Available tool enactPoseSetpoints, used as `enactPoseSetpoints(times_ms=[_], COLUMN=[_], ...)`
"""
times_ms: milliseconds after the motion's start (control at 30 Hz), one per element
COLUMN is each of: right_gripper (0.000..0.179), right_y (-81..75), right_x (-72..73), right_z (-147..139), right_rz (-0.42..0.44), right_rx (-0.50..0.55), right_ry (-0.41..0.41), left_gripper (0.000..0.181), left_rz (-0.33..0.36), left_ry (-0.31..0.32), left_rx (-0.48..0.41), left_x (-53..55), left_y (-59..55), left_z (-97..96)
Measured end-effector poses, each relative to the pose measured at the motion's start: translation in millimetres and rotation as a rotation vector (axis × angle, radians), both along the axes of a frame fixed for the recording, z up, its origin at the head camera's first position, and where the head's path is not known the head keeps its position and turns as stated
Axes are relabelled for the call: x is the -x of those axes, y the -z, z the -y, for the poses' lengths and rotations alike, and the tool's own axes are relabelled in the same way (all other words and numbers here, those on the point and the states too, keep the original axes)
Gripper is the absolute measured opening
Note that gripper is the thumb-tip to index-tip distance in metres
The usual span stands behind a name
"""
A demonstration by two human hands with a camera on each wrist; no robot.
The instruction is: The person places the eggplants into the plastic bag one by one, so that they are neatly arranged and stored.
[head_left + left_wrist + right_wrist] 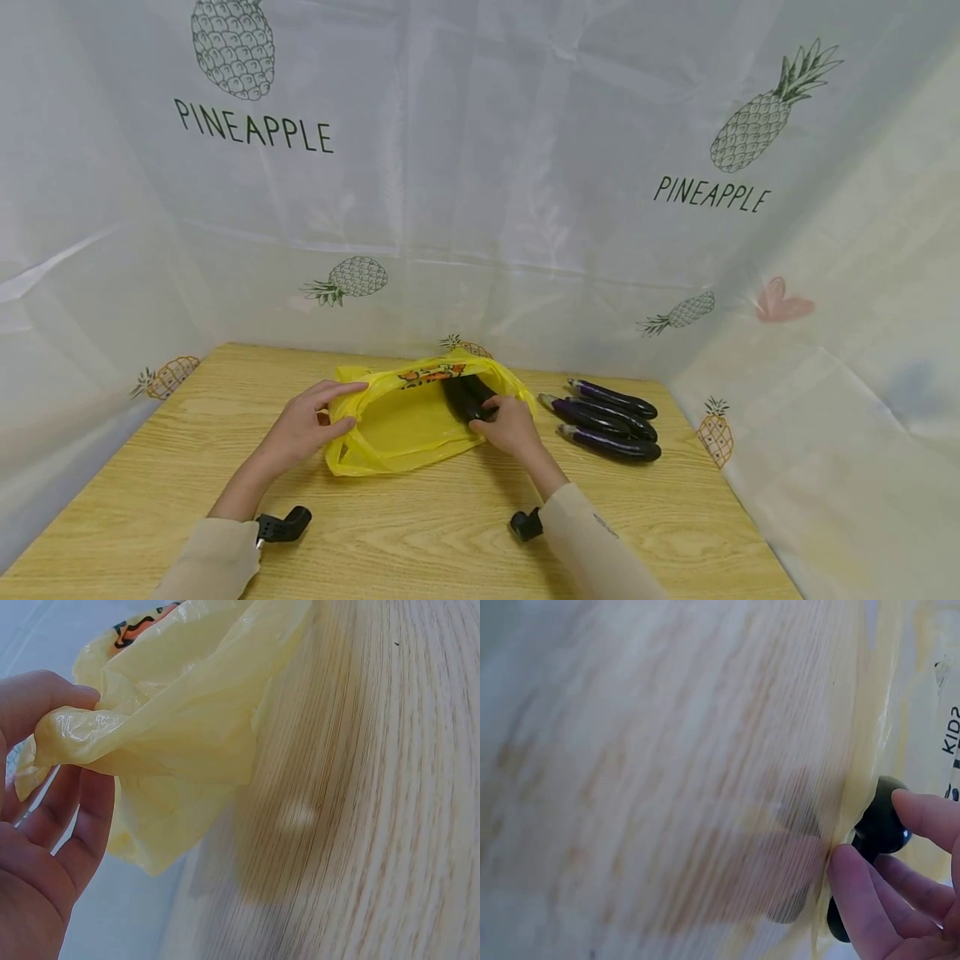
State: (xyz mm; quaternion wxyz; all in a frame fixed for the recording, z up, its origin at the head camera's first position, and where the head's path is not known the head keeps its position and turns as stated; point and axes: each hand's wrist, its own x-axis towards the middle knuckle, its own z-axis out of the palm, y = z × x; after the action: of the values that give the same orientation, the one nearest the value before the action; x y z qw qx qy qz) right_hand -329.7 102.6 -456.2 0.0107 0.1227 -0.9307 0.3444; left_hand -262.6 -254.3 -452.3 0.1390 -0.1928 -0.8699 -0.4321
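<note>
A yellow plastic bag lies on its side on the table, its mouth facing me. My left hand pinches the left rim of the bag, and in the left wrist view the thin plastic passes between thumb and fingers. Inside the bag's right part lie dark eggplants, partly hidden by the bag and my hand. My right hand reaches into the mouth and grips the near end of an eggplant there. Right of the bag, several glossy purple eggplants lie side by side, stem ends pointing left.
The wooden table runs back to a hanging sheet printed with pineapples, which also closes off both sides. A black wrist device juts out by the left sleeve, and another by the right sleeve.
</note>
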Motion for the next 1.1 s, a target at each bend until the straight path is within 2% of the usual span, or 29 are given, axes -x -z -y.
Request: enactPoseSetpoints(times_ms=[300,533,700,900,1100], right_gripper=[0.045,0.046,0.043,0.041,0.042], right_y=[-4.0,-18.6,-28.1,-41.4,-52.9], right_x=[-4.8,-12.8,-19.2,-25.0,-27.5], right_z=[-5.6,-18.5,-32.7,-59.8,-104.0], right_rz=[0.016,-0.013,-0.043,-0.109,-0.161], right_rx=[-0.024,-0.004,-0.03,-0.06,-0.108], right_ry=[-0.009,-0.024,-0.012,-0.007,-0.03], left_gripper=[0.055,0.055,0.055,0.056,0.056], left_rz=[0.01,0.003,0.007,-0.004,0.006], left_ry=[-0.01,-0.001,0.002,-0.005,-0.003], left_rx=[0.013,0.006,-0.001,0.021,0.018], left_x=[1.0,0.0,0.2,2.9,4.3], left_y=[2.5,-0.9,-0.2,0.7,1.3], left_z=[1.9,1.3,1.4,1.9,3.3])
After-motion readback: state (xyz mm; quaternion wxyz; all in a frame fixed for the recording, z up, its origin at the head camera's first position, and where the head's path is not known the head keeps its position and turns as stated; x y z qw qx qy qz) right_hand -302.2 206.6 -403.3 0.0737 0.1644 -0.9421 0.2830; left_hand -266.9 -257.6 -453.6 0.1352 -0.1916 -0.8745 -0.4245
